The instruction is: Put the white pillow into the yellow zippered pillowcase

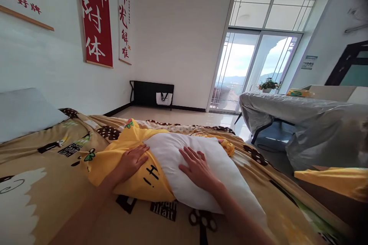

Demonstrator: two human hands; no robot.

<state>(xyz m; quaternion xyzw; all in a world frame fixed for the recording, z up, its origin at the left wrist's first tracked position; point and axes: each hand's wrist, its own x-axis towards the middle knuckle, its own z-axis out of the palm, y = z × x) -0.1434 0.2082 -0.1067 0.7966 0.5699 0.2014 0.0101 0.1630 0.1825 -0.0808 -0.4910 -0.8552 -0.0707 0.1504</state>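
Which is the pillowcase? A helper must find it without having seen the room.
On the tan cartoon-print bedspread lies a plain white pillow. The pillowcase is the bright yellow cloth bunched over its left end, under the left hand; it alone is yellow with small black marks.

Far end of the white pillow (pixel 201 168) sits inside the yellow pillowcase (pixel 120 160), so I can't see how far in it goes. My left hand (pixel 132 160) and right hand (pixel 198 167) cover what's under the palms. Both forearms run out of the bottom edge. Grey pillow (pixel 25 113) cut off at left. Something blurred at right edge (pixel 362 138), can't identify. Blanket print text (pixel 163 210) too small to read.
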